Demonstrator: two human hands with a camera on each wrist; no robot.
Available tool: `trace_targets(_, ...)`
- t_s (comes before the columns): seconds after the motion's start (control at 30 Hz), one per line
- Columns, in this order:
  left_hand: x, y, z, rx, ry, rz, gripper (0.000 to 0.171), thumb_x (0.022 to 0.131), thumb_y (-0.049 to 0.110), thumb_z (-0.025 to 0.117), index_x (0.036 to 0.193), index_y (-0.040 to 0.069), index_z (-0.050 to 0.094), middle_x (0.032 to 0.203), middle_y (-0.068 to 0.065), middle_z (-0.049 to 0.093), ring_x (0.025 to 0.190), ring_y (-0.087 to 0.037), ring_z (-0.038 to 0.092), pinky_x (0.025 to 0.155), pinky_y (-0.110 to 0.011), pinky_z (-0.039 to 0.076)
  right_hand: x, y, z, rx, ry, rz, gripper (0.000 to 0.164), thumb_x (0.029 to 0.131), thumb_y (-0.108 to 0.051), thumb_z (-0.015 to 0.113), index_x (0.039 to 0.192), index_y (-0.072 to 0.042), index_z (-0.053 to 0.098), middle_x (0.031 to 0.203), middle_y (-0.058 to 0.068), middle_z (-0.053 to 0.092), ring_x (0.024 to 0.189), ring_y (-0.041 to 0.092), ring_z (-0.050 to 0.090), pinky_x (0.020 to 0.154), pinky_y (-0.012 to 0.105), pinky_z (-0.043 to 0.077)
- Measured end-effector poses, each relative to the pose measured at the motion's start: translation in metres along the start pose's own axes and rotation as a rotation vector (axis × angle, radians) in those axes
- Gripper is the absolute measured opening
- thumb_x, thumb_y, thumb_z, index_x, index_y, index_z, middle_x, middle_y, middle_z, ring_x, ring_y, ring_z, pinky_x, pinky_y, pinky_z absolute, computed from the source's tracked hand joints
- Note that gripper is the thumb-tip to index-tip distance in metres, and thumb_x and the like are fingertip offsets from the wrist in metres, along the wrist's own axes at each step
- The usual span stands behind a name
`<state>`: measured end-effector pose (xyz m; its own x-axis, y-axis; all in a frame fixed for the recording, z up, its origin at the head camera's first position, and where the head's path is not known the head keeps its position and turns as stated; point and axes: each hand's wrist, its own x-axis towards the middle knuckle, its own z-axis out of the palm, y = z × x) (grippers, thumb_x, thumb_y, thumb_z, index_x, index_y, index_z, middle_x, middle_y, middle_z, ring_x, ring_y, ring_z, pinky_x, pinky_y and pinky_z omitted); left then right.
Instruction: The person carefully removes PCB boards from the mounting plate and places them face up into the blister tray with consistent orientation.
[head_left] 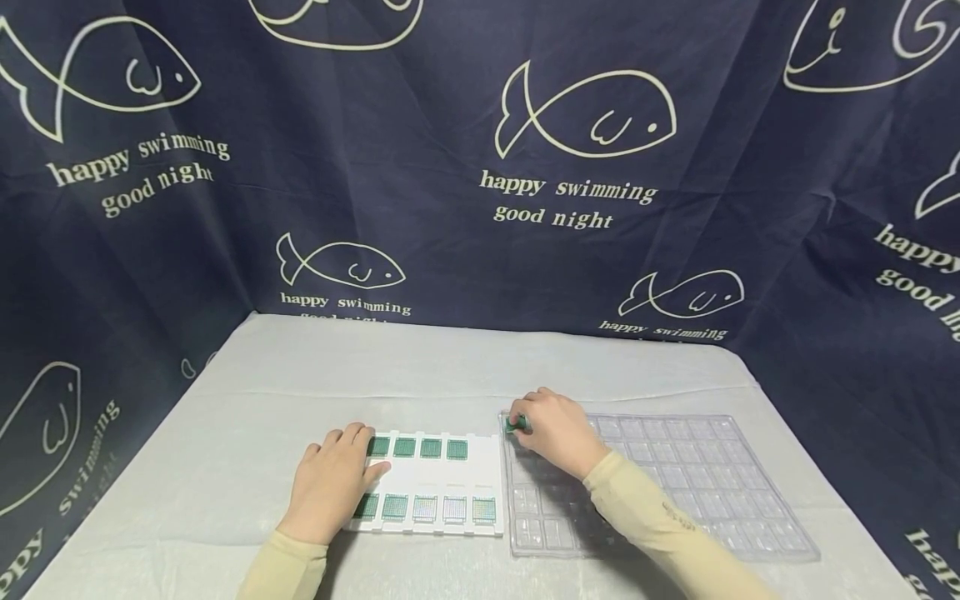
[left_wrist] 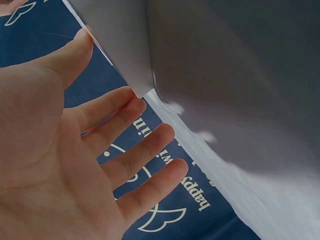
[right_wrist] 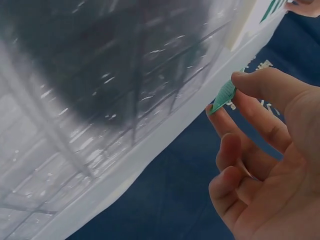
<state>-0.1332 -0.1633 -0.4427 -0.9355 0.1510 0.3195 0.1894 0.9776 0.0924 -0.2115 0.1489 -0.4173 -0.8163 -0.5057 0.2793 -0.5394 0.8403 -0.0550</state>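
My right hand (head_left: 558, 429) pinches a small green circuit board (right_wrist: 225, 95) between thumb and fingertips, over the far left corner of a clear plastic compartment tray (head_left: 780, 500). In the right wrist view that board is tilted, one end sticking out past the thumb. My left hand (head_left: 327, 482) rests on the left end of a white holder (head_left: 483, 469), its fingers fairly straight and touching the edge. Two rows of green boards (head_left: 431, 448) lie in the holder, partly covered at the left by that hand. The far row stops short of the holder's right end.
Holder and tray lie side by side on a white-covered table (head_left: 420, 358), a narrow gap between them. Dark blue cloth (head_left: 450, 167) printed with fish and lettering hangs behind and along both sides of the table.
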Motion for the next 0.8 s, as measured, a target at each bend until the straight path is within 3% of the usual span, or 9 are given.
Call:
trace_targets(0.33,-0.0002,-0.0002,0.0004,-0.001,0.005,0.001,0.055,0.086,0.043,0.078,0.124,0.005,0.066,0.126,-0.011,0.068,0.108,-0.033,0.067,0.079,-0.049,0.054,0.0028,0.0075,0.0051,0.034,-0.071,0.044,0.015,0.079,-0.016,0.087,0.09,-0.018,0.077,0.088,-0.004,0.076,0.08,0.015,0.065,0.07,0.032,0.058)
trace_targets(0.8,0.0016,-0.0003,-0.0018,-0.003,-0.036,-0.014,0.055,0.088,0.043,0.076,0.127,0.006,0.065,0.129,-0.011,0.067,0.112,-0.034,0.065,0.081,-0.05,0.054,0.0059,0.0082,0.0081,-0.004,-0.047,0.003,0.014,0.078,-0.016,0.087,0.089,-0.018,0.078,0.092,-0.004,0.076,0.083,0.017,0.067,0.073,0.035,0.06)
